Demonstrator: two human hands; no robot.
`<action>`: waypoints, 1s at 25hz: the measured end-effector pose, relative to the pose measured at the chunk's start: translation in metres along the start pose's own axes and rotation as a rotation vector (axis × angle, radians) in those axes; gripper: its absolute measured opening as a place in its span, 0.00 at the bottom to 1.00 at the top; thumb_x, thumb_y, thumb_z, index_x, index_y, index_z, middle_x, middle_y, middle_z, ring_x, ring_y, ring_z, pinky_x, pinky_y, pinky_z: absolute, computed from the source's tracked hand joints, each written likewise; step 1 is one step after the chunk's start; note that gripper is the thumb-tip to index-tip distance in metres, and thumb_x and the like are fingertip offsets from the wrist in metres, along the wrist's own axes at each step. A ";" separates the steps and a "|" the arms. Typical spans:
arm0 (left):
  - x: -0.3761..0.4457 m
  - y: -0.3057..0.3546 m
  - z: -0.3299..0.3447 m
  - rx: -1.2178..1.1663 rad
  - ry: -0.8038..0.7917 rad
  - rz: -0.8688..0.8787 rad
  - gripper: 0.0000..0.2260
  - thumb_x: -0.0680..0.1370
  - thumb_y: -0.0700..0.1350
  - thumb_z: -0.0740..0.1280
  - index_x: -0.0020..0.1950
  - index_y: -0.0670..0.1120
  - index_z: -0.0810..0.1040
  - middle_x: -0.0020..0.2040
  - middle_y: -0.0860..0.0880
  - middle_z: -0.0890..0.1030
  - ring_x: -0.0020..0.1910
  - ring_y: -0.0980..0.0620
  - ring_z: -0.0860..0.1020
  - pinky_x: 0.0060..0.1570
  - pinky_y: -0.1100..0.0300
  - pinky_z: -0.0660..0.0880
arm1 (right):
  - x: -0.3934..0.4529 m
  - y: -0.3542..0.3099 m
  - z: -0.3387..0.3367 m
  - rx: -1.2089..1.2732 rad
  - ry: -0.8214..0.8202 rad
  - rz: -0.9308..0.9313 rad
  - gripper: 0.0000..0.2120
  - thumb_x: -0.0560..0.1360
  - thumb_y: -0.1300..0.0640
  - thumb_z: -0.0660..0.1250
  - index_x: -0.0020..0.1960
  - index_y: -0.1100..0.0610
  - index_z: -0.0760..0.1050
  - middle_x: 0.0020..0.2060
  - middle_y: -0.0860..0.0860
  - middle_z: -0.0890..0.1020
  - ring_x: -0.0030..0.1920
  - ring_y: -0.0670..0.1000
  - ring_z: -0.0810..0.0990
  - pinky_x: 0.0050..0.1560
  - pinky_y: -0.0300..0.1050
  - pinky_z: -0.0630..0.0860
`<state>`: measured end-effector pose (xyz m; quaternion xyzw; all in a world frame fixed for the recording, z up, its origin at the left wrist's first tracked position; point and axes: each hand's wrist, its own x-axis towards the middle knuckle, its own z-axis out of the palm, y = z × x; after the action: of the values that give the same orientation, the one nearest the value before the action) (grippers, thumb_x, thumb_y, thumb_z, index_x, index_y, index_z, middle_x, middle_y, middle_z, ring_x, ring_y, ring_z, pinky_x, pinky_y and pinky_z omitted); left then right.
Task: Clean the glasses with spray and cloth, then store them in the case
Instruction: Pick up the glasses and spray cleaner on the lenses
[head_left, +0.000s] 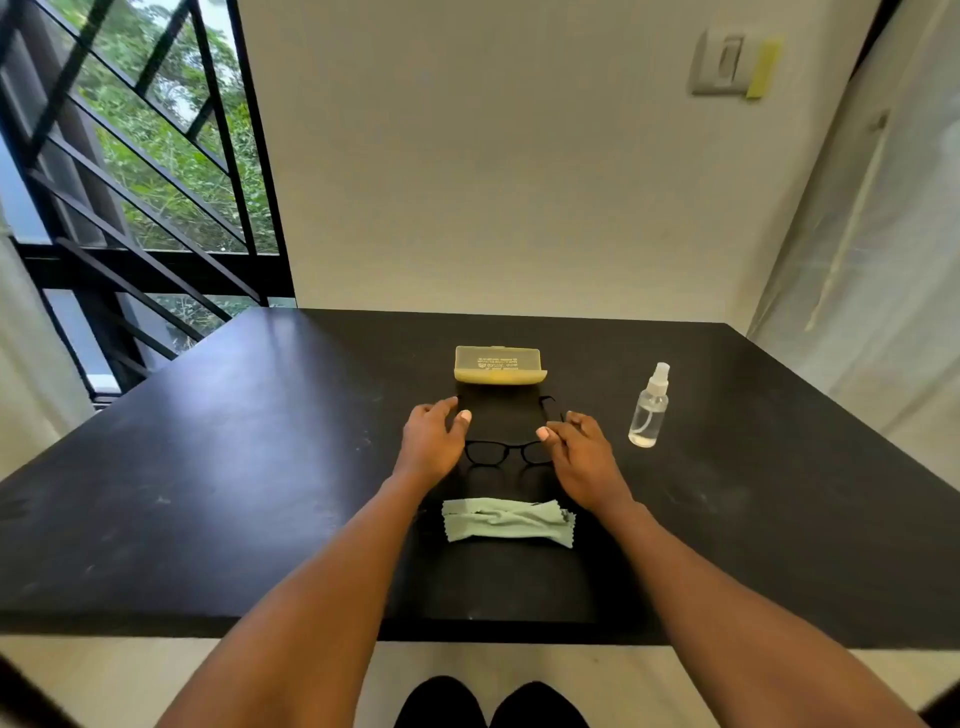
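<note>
Black-framed glasses rest on the black table, lenses toward me and temples unfolded, pointing away. My left hand covers the left temple, thumb and fingers closed around it. My right hand pinches the right temple between thumb and forefinger. A crumpled pale green cloth lies just in front of the glasses, between my forearms. A yellow translucent case sits beyond the glasses; whether its lid is open I cannot tell. A clear spray bottle stands upright to the right of my right hand.
The table's far edge meets a white wall. A window with black bars is at the left, and a pale curtain hangs at the right. The table's near edge runs under my forearms.
</note>
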<state>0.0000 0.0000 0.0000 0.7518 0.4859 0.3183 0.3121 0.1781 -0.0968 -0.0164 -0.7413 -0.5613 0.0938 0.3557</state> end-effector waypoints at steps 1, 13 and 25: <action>-0.002 -0.001 -0.001 -0.029 0.014 -0.021 0.20 0.79 0.51 0.59 0.70 0.47 0.67 0.66 0.42 0.70 0.63 0.45 0.70 0.61 0.54 0.68 | 0.000 0.002 -0.001 0.007 0.022 -0.001 0.19 0.80 0.49 0.56 0.65 0.59 0.72 0.67 0.60 0.66 0.69 0.56 0.64 0.66 0.45 0.61; -0.010 -0.008 0.006 -0.440 -0.057 -0.143 0.11 0.76 0.42 0.66 0.58 0.44 0.78 0.50 0.45 0.81 0.48 0.51 0.78 0.52 0.57 0.78 | 0.002 0.009 -0.010 0.066 0.046 0.013 0.15 0.74 0.55 0.68 0.59 0.58 0.77 0.52 0.57 0.80 0.50 0.52 0.78 0.52 0.37 0.69; -0.007 -0.006 -0.007 -0.759 -0.154 -0.208 0.07 0.72 0.37 0.70 0.48 0.45 0.80 0.48 0.45 0.81 0.50 0.50 0.79 0.44 0.62 0.77 | 0.011 0.002 -0.009 0.335 0.118 0.114 0.13 0.72 0.54 0.71 0.55 0.56 0.79 0.49 0.52 0.83 0.46 0.47 0.80 0.47 0.38 0.76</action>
<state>-0.0107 -0.0033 -0.0020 0.5514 0.3824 0.3848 0.6338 0.1883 -0.0915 -0.0083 -0.7064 -0.4733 0.1625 0.5006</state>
